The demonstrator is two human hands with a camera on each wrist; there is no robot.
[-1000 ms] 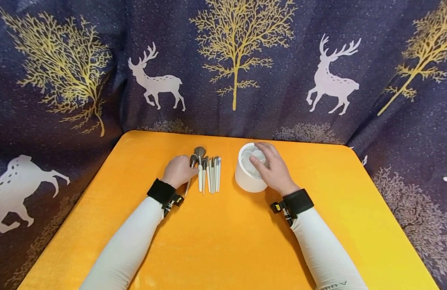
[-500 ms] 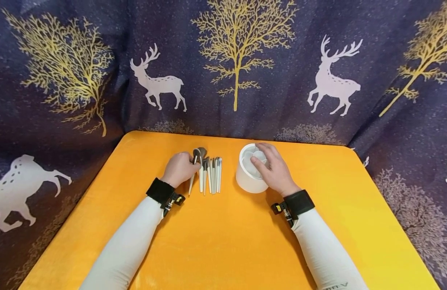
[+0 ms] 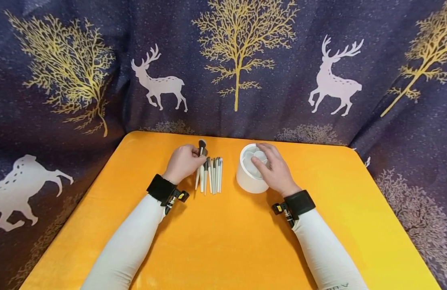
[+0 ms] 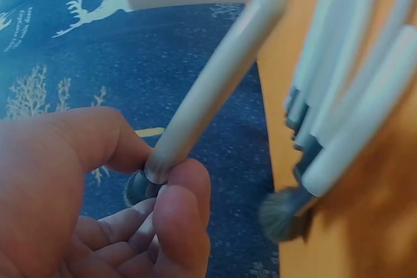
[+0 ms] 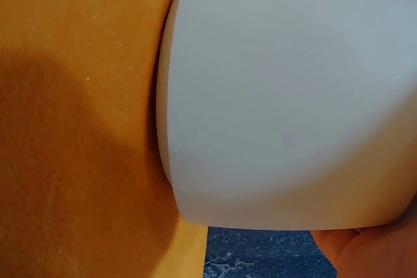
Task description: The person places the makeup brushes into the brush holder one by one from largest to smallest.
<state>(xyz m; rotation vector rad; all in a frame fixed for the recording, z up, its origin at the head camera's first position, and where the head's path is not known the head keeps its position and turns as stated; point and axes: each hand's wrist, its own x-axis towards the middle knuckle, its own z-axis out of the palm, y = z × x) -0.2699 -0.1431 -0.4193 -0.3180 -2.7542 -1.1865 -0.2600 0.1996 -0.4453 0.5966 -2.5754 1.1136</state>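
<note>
My left hand (image 3: 185, 163) pinches a makeup brush (image 3: 202, 144) between thumb and fingers near the base of its dark bristle head. In the left wrist view, the pale handle (image 4: 215, 89) slants up and away from the fingertips. To its right, several makeup brushes (image 3: 214, 177) with white handles and dark heads lie side by side on the table. My right hand (image 3: 276, 171) grips the rim of a white round brush holder (image 3: 251, 183), the thumb over its divided top. The holder's smooth side wall (image 5: 280, 96) fills most of the right wrist view.
A yellow-orange cloth covers the table (image 3: 223, 241). Behind the far edge hangs a dark blue curtain (image 3: 212, 117) printed with deer and trees. The brush holder stands to the right of the row of brushes.
My left hand has lifted the makeup brush and moved slightly right and away, over the left end of the row. My right hand stays on the brush holder.
</note>
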